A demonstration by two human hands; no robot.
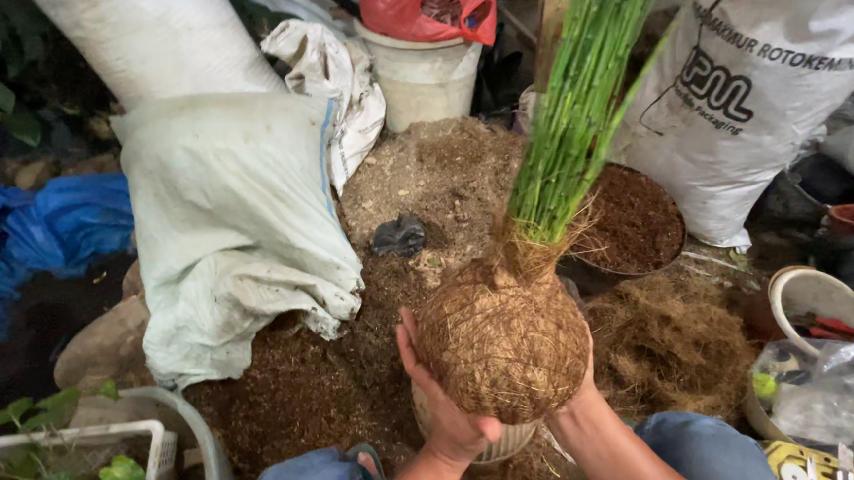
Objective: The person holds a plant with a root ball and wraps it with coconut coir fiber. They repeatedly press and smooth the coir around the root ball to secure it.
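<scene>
— What is around me?
— Brown dirt (421, 170) on the ground, big white sacks (236, 218) beside it.
— And my hands?
— My left hand (442, 399) and right hand (581, 383) cup the fuzzy root ball (502, 341) with green stalks (579, 101), fingers wrapped around it.

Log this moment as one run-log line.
left hand: cups fibre ball | right hand: supports its other side | green stems: upright | below: white pot

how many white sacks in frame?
3. One large sack lies left of centre on the soil, one printed sack stands upper right, and one rolled sack lies upper left. The crumpled white bag between them may be a fourth; others could be hidden.
</scene>
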